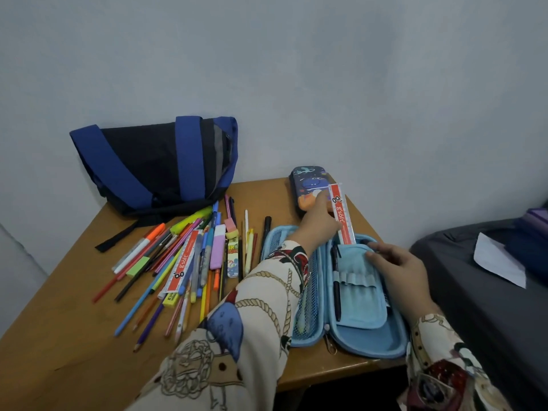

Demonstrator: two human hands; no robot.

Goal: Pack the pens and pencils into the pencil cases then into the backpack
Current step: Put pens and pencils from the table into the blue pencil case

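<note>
**Ruler going into the open blue case**

The table [74, 345] stands against a pale wall, its far left corner taken by the backpack [154, 164] — blue and black, lying flat with one strap trailing toward the pile [189, 262] of pens and pencils fanned out in front of it. A second ruler [181, 265] and erasers lie among them. Right of the pile, the blue case [370, 342] lies unzipped and spread flat; a black pen [336, 286] sits in its elastic loops. Behind it rests the dark case [308, 185], closed. The left hand [318, 229] pinches a red ruler [341, 215] whose lower end dips into the blue case. The right hand [400, 271] — fingers curled — holds the case's inner flap [360, 289] at its top edge.
</note>
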